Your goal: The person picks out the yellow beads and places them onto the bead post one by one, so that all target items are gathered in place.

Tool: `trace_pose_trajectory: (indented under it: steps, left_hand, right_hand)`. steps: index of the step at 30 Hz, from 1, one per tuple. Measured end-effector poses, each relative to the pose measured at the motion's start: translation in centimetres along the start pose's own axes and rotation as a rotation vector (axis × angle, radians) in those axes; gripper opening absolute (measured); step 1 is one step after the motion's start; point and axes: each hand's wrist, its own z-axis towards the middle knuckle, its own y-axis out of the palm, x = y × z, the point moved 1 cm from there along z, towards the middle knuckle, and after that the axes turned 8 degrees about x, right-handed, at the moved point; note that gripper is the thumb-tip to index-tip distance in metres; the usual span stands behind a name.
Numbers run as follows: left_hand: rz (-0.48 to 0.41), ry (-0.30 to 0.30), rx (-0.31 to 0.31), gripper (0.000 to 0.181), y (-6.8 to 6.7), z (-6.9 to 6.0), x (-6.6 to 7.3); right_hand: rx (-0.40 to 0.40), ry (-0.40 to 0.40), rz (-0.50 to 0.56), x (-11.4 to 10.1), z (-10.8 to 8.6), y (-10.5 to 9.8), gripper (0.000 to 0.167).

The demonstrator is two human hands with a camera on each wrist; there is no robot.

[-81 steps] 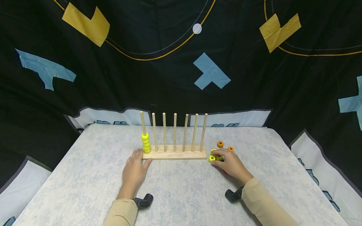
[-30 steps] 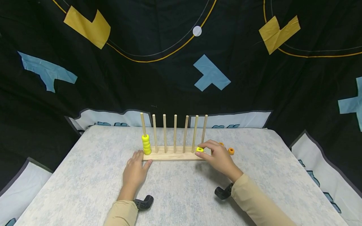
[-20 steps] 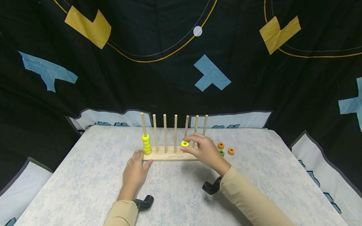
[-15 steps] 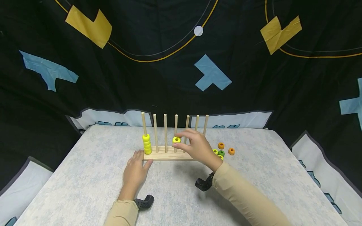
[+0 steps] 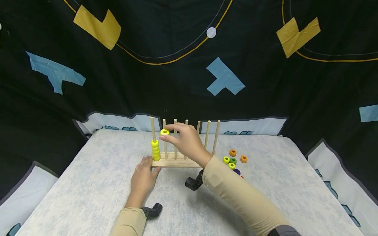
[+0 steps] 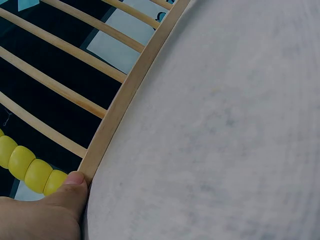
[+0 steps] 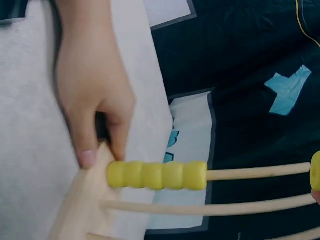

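My right hand (image 5: 187,141) pinches a yellow bead (image 5: 164,132) between thumb and fingers, raised in front of the second peg from the left. In the right wrist view that bead (image 7: 315,171) shows at the right edge, near the tip of the first peg (image 7: 260,173). A wooden peg rack (image 5: 174,163) stands on the table; its leftmost peg carries a stack of several yellow beads (image 5: 155,150). My left hand (image 5: 142,180) holds the left end of the base, its thumb (image 6: 75,182) on the front side. Part of the rack is hidden behind my right hand.
Right of the rack lie loose beads: two orange (image 5: 232,153), two yellow (image 5: 231,166), a green one (image 5: 233,160), a purple one (image 5: 237,171) and a partly hidden red one (image 5: 242,177). A black curtain (image 5: 165,85) hangs behind the table.
From the loose beads at the right, my right hand has carried the yellow bead left across the rack and higher, to the second peg. My left hand stays at the rack's left end.
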Motion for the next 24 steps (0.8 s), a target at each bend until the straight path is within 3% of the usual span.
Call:
trace_pose_trajectory:
  steps: [10, 24]
  left_hand:
    - [-0.01, 0.014, 0.023, 0.07, 0.0, -0.1, 0.0]
    - [-0.002, 0.001, 0.003, 0.069, 0.0, 0.1, 0.0]
  right_hand:
    - [0.021, 0.047, 0.016, -1.7, 3.2, 0.9, 0.041]
    - [0.055, 0.111, 0.003, -2.5, 5.1, 2.4, 0.04]
